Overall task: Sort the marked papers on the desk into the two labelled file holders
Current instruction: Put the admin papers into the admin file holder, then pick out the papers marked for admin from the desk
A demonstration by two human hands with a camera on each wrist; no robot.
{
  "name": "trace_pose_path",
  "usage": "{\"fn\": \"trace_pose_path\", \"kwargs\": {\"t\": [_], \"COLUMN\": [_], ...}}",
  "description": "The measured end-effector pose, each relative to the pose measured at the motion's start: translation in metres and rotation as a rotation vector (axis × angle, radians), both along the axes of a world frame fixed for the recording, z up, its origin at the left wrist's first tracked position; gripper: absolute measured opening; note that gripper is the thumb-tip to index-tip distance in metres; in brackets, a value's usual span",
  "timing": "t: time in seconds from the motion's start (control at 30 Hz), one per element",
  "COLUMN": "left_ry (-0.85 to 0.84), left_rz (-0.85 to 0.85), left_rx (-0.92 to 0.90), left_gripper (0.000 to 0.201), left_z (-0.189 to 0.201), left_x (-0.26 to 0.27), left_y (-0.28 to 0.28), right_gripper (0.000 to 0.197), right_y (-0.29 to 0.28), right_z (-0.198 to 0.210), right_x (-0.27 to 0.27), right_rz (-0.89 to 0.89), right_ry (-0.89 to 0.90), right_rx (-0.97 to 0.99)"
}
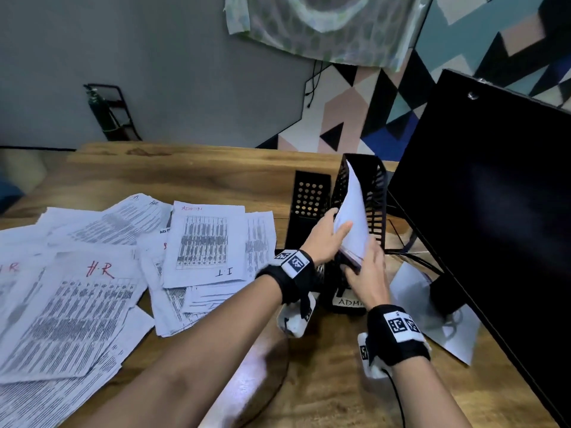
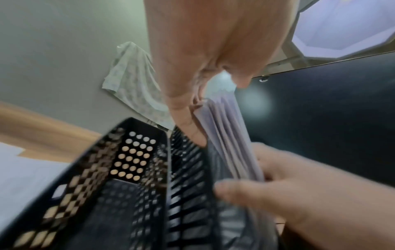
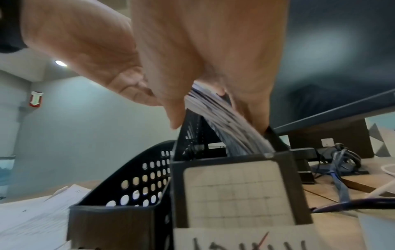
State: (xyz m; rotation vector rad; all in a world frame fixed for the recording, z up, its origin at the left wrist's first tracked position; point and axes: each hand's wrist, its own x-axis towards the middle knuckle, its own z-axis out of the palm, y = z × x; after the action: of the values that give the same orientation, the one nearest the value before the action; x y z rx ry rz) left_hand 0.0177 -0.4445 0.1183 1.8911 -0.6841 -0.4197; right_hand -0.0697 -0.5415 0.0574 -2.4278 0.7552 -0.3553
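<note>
Two black perforated file holders stand side by side: the left holder and the right holder, whose label reads ADMIN. A stack of white papers stands tilted in the right holder. My left hand grips the stack's upper left edge, thumb on the front. My right hand pinches its lower near edge. In the left wrist view, the left hand holds the stack. In the right wrist view, the right hand holds the sheets above the right holder.
Several loose printed papers marked H.R, ADMIN and I.T lie spread over the wooden desk at the left. A black monitor leans close at the right, with cables and a white sheet beneath it.
</note>
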Motion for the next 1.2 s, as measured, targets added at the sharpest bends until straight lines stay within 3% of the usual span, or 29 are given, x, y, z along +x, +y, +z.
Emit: {"fn": "trace_pose_path", "kwargs": {"t": [0.13,0.17,0.23,0.33,0.43,0.53,0.67,0.73,0.8,0.97,1.07,1.13,1.2], "left_ry": [-0.021,-0.018,0.000,0.024,0.090,0.119,0.134,0.172,0.212,0.298,0.393,0.454,0.500], "left_rz": [0.220,0.247,0.309,0.412,0.515,0.567,0.579,0.576,0.549,0.474,0.458,0.359,0.264], "left_rx": [-0.011,0.050,0.206,0.417,0.523,0.557,0.518,0.510,0.490,0.503,0.560,0.597,0.583], "left_gripper": [0.045,0.044,0.042,0.042,0.045,0.045,0.045,0.045,0.044,0.046,0.053,0.056,0.066], "left_z": [-0.030,-0.039,-0.064,-0.100,-0.123,-0.134,-0.145,-0.150,-0.154,-0.158,-0.157,-0.158,-0.159], "left_x": [0.023,0.031,0.048,0.068,0.080,0.090,0.113,0.126,0.135,0.134,0.117,0.096,0.066], "left_y": [0.066,0.087,0.135,0.204,0.259,0.295,0.321,0.326,0.324,0.312,0.327,0.344,0.357], "right_gripper": [0.055,0.046,0.036,0.033,0.039,0.048,0.078,0.100,0.110,0.091,0.075,0.077,0.080], "right_y": [0.047,0.062,0.096,0.142,0.166,0.172,0.166,0.166,0.175,0.220,0.235,0.237,0.234], "right_z": [-0.004,-0.009,-0.025,-0.050,-0.072,-0.088,-0.104,-0.110,-0.109,-0.113,-0.110,-0.107,-0.106], "right_x": [0.003,0.007,0.021,0.040,0.063,0.096,0.144,0.162,0.170,0.157,0.127,0.105,0.091], "right_rz": [-0.127,-0.070,0.126,0.385,0.527,0.436,0.148,0.047,0.030,0.051,0.038,0.002,-0.079], "right_ry": [-0.468,-0.588,-0.656,-0.436,-0.014,0.277,0.470,0.504,0.503,0.423,0.503,0.482,0.354], "right_rx": [-0.287,-0.336,-0.318,-0.170,-0.048,-0.027,0.064,0.110,0.082,0.208,0.300,0.335,0.376]}}
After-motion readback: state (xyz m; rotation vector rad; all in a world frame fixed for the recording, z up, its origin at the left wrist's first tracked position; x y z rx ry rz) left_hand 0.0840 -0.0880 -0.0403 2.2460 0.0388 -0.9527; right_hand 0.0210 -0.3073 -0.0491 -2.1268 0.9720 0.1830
